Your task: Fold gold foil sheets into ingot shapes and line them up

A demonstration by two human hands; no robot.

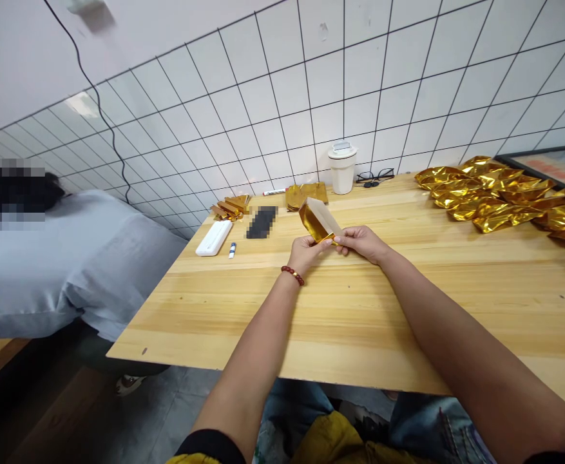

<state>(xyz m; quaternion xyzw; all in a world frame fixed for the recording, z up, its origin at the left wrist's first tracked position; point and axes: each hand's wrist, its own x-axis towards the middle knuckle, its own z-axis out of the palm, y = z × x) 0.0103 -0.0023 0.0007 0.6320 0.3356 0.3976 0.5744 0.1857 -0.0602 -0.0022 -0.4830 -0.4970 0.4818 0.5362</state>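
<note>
A folded sheet of gold foil paper (317,220), gold outside and pale inside, is held up just above the wooden table (350,303). My left hand (304,251), with a red bead bracelet on the wrist, pinches its lower left edge. My right hand (362,243) pinches the lower right corner, fingers closed on the paper. Both hands meet at the middle of the table.
A heap of folded gold pieces (504,193) lies at the right. Small gold stacks (231,207) and flat gold sheets (306,193) sit at the back, with a white cup (342,167), glasses (375,175), a white case (214,237) and a dark phone (261,222). Another person in a pale shirt (69,258) sits at the left.
</note>
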